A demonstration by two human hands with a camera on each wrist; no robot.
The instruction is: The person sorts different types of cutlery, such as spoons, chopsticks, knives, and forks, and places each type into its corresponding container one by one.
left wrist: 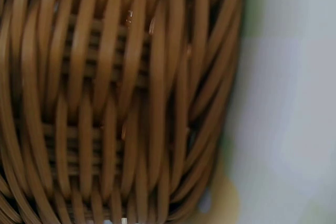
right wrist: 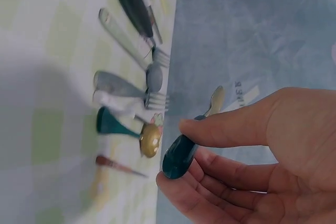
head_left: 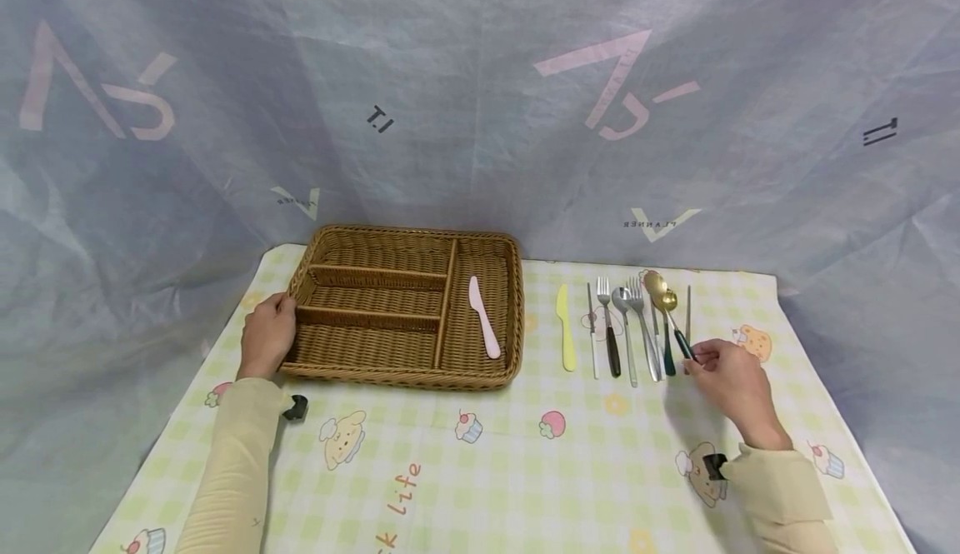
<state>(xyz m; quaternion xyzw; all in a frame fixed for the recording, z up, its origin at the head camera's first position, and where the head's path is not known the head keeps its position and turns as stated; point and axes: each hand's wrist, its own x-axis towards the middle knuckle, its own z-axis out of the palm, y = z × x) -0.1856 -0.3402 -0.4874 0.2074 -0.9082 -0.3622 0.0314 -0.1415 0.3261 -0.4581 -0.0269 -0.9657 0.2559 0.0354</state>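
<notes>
While the left hand [head_left: 267,336] grips the basket [head_left: 382,379], I see the right hand [head_left: 735,379] pinching the spoon [head_left: 682,341] by its green handle above the bench [head_left: 495,496]; I judge it light, stiff, best held mid-handle.

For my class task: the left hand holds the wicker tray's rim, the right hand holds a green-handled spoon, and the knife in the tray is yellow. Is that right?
No: the knife in the wicker tray is pink, as the head view shows. The left hand does hold its rim, and the right hand the green-handled spoon.
</notes>
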